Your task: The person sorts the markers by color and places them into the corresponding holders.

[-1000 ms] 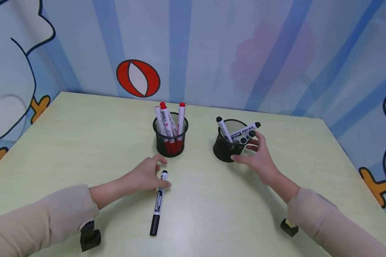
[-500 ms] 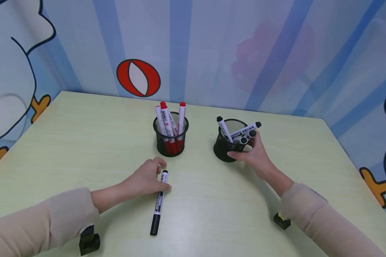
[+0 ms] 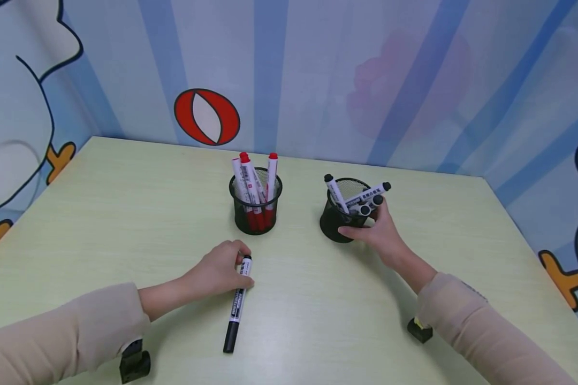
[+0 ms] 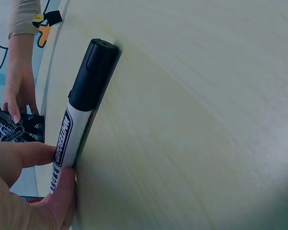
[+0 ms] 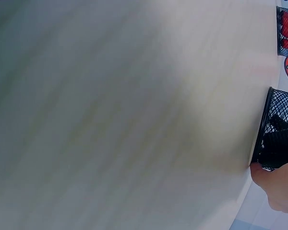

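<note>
A whiteboard marker [image 3: 238, 305] with a black cap and white barrel lies on the table. My left hand [image 3: 218, 268] pinches it between thumb and fingers near its far end; the left wrist view shows the marker [image 4: 77, 115] between them, its thick black end pointing away. At the right, my right hand [image 3: 382, 235] grips a black mesh pen cup [image 3: 334, 224] by its side, thumb at the front and fingers behind it, partly hidden. Several black-capped markers [image 3: 364, 195] lean in that cup. The right wrist view catches the cup [image 5: 281, 105] and part of the hand [image 5: 278, 184].
A second black mesh pen cup [image 3: 255, 224] stands left of the gripped one and holds several red-capped markers [image 3: 250, 176]. The pale wooden table [image 3: 125, 214] ends at a blue printed backdrop [image 3: 313, 80]. Small black devices [image 3: 135, 363] hang at both wrists.
My left fingers have closed in on the marker and now pinch it. My right hand has moved slightly left and wrapped around the pen cup. Both cups stay where they were.
</note>
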Tool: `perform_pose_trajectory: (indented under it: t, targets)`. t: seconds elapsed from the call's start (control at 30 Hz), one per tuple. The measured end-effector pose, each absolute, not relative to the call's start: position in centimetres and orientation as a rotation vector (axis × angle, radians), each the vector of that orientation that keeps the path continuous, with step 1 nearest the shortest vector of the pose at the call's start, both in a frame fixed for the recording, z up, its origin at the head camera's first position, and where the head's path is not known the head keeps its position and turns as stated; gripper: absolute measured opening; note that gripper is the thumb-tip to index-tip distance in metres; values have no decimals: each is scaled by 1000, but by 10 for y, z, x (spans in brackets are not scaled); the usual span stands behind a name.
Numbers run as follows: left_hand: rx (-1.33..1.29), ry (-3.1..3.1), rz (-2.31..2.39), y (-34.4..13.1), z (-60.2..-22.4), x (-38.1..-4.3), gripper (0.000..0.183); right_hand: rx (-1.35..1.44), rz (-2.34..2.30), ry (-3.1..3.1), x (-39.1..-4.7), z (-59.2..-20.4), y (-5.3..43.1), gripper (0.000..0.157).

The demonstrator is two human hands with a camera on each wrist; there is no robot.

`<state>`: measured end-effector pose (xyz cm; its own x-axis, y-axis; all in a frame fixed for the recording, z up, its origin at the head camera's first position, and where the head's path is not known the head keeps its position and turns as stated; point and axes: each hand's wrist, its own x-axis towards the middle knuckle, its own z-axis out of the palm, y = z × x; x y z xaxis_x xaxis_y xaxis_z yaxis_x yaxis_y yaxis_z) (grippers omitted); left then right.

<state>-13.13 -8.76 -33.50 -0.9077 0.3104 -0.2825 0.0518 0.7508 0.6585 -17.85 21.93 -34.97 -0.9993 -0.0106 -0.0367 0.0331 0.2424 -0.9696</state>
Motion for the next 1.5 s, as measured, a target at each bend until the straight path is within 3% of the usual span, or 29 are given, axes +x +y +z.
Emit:
perform_pose_trajectory:
  t: [1.5]
  targets:
    - [254,2371,1368,-72,-332,-143,46,12,-1888,2442,-180,-350,222,89]
